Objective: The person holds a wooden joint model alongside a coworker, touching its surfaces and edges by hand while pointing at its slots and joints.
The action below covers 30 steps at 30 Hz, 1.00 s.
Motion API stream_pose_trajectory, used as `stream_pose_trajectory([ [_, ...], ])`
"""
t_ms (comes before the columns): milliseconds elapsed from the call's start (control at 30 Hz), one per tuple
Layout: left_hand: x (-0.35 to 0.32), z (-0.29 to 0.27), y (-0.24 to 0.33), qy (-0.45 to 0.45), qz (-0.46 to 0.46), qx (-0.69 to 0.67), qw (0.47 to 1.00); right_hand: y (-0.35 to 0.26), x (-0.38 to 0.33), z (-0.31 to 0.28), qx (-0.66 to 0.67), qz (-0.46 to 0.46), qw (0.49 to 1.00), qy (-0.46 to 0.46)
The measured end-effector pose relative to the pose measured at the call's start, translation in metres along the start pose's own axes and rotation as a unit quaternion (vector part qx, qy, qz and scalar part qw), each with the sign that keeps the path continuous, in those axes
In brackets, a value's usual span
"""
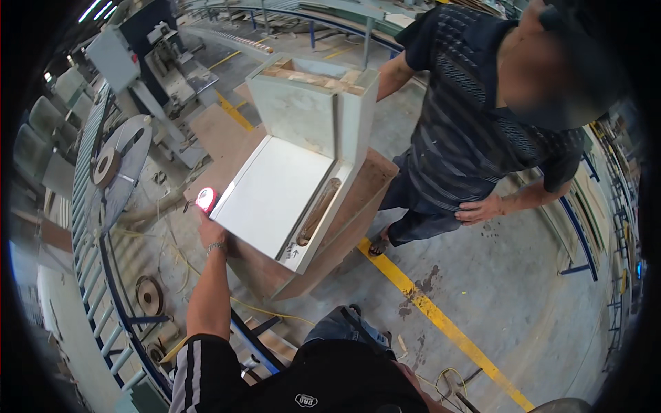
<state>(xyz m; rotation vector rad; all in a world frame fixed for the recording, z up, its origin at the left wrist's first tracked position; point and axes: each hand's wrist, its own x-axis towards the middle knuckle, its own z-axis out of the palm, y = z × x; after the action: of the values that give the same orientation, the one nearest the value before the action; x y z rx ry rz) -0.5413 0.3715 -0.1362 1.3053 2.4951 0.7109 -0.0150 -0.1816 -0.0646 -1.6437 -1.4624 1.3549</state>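
My left hand (pixel 211 233) is stretched out at the left edge of a white panel (pixel 272 193). Its fingers are closed round a small round thing with a red rim and a bright white face (pixel 206 199), whose kind I cannot make out. Beside the white panel runs a pale strip with a long rounded slot (pixel 318 212). Behind it stands an upright grey-white panel piece (pixel 292 113) with raw wood showing in its open top. All this rests on a brown board-sided stand (pixel 268 279). My right hand is out of view.
A co-worker (pixel 482 131) stands at the right, one arm reaching behind the upright piece, the other hand (pixel 480 208) at the hip. A roller conveyor (pixel 96 289) and a machine with a round disc (pixel 124 172) line the left. A yellow floor line (pixel 441 316) crosses the right.
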Motion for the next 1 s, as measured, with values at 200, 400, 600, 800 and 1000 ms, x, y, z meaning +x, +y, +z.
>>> stream_pose_trajectory([
  [200, -0.001, -0.002, -0.026, 0.028, 0.129, -0.097, 0.987, 0.012, 0.001, 0.009, -0.052, -0.088, 0.995, 0.001],
  [400, -0.018, -0.013, 0.014, 0.000, 0.008, -0.049, 0.999, 0.008, 0.008, 0.010, -0.044, -0.035, 0.998, 0.008],
  [600, -0.021, -0.019, 0.018, -0.009, -0.007, -0.018, 1.000, 0.009, 0.011, 0.002, -0.039, -0.018, 0.999, -0.004],
  [800, -0.021, -0.015, 0.019, -0.015, -0.022, -0.018, 0.999, 0.012, 0.013, -0.003, -0.039, -0.010, 0.999, -0.014],
  [1000, -0.020, -0.011, 0.015, -0.018, -0.024, -0.005, 1.000, 0.016, 0.017, -0.005, -0.037, -0.006, 0.999, -0.021],
])
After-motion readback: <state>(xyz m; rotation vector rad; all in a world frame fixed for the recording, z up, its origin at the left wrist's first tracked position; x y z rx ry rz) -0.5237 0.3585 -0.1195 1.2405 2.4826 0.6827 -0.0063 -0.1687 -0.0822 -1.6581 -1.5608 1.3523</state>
